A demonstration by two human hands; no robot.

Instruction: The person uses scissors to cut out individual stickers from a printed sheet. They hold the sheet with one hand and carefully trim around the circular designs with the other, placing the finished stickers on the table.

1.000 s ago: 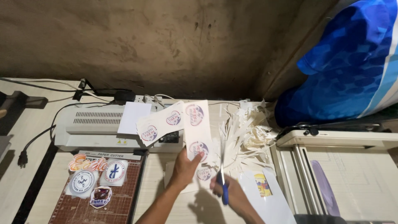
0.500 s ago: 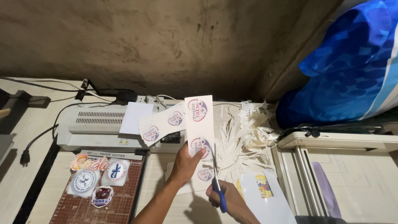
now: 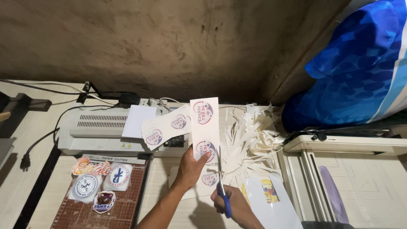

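Note:
My left hand (image 3: 191,166) holds up a white sticker sheet (image 3: 204,123) printed with round red-and-blue logos; a second strip (image 3: 166,126) of it droops to the left. My right hand (image 3: 232,204) grips blue-handled scissors (image 3: 223,186), blades pointing up along the sheet's right edge. Another piece with a round logo (image 3: 209,179) lies on the table under the hands.
A grey laminator (image 3: 101,132) sits at the back left with a white sheet (image 3: 138,121) on it. A paper cutter board (image 3: 101,199) holds cut stickers (image 3: 98,178). Paper offcuts (image 3: 250,135) pile at centre right. Blue fabric (image 3: 360,72) and a white machine (image 3: 347,148) stand right. A plug (image 3: 25,161) lies left.
The scissors have moved up along the sheet's right edge, and my right hand has shifted slightly left. The held sheet stays about where it was.

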